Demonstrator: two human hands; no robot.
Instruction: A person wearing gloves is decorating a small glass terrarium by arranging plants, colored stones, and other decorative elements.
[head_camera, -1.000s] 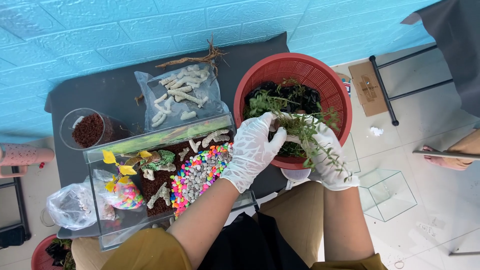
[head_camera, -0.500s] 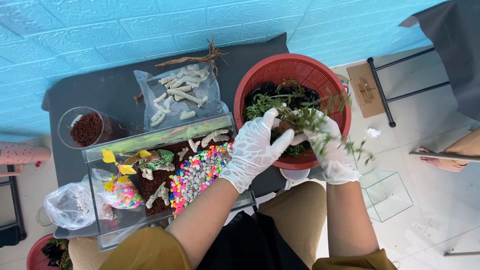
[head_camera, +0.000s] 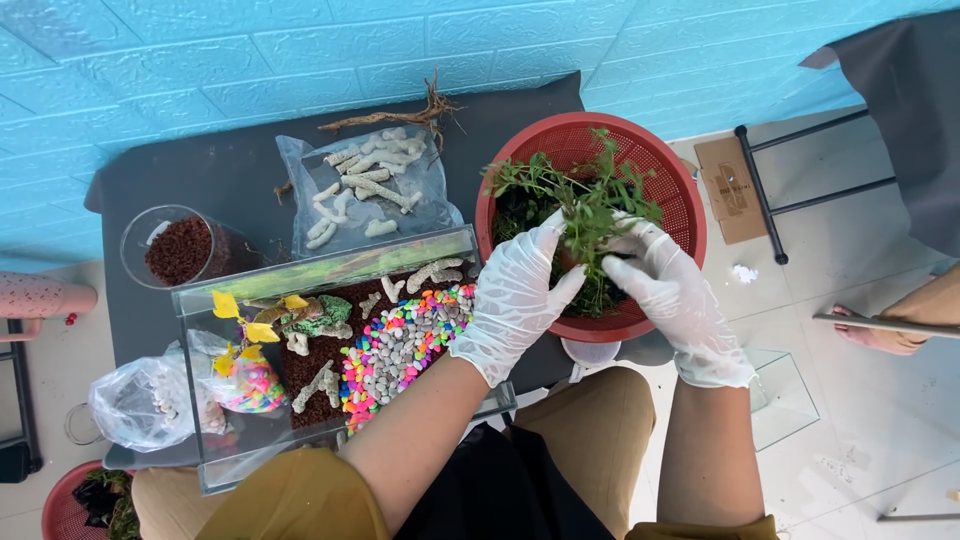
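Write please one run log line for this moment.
left hand: on green plant stems | right hand: on same stems | place: over red basket | beside: glass tank with coloured pebbles

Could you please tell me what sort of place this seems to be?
Probably a small aquarium-making workspace: a glass tank with coloured pebbles sits on a dark table, beside a red basket of green plants.

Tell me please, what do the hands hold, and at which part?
Both hands, left and right, hold a bunch of green plant stems at its lower end, over the red basket.
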